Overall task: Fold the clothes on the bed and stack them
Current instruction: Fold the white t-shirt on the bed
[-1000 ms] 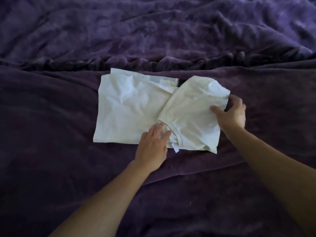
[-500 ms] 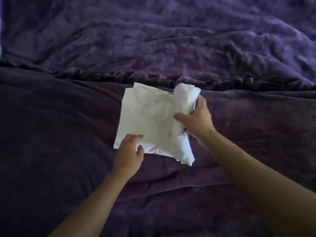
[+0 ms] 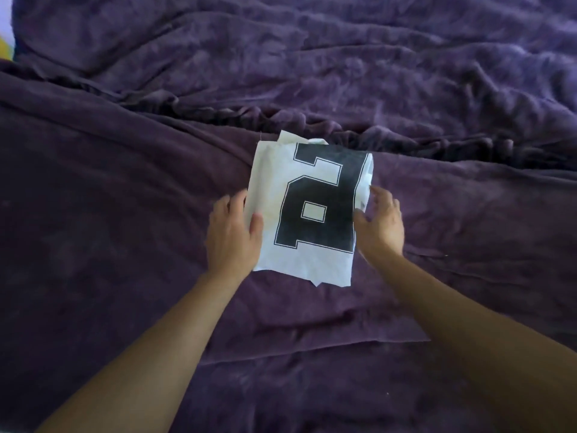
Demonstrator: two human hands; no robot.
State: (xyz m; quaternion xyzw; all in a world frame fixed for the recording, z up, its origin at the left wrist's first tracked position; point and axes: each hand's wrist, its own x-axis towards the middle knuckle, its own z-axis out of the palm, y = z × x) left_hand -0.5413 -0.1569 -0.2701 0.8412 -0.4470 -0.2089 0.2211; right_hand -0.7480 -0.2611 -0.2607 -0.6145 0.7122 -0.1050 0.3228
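A white shirt [image 3: 271, 182], folded into a compact upright rectangle, lies flat on the bed [image 3: 125, 220], near the middle of the view and just on the near side of a gathered ridge [image 3: 281, 115] in the purple bedding. A large black print [image 3: 324, 235] with a thin outline faces up and fills most of the shirt's right half. A few uneven layers of white cloth stick out at the far edge and at the near right corner. The left hand [image 3: 232, 235] rests at the shirt's left edge: its thumb [image 3: 256, 223] lies on top of the cloth, while the fingers run fairly straight along the edge, so the hand is released rather than clenched. Whether any fingertip slips under the fabric I cannot tell. The right hand [image 3: 379, 226] is slightly blurred and sits at the shirt's right edge, fingers loosely spread and relaxed, with the thumb touching the side of the fold. Both bare forearms reach in from the bottom of the view.
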